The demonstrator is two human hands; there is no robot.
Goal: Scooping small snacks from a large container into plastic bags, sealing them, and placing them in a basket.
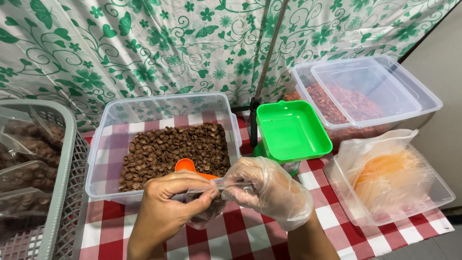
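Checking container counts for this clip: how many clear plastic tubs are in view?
3. One with brown cereal behind the hands, one with reddish pieces at back right under a loose lid, one with empty bags at front right. Others may lie out of frame.

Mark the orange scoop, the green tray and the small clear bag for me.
orange scoop (185, 165), head view, on its rounded end.
green tray (290, 129), head view, on its inner floor.
small clear bag (202, 212), head view, on its lower part between the hands.
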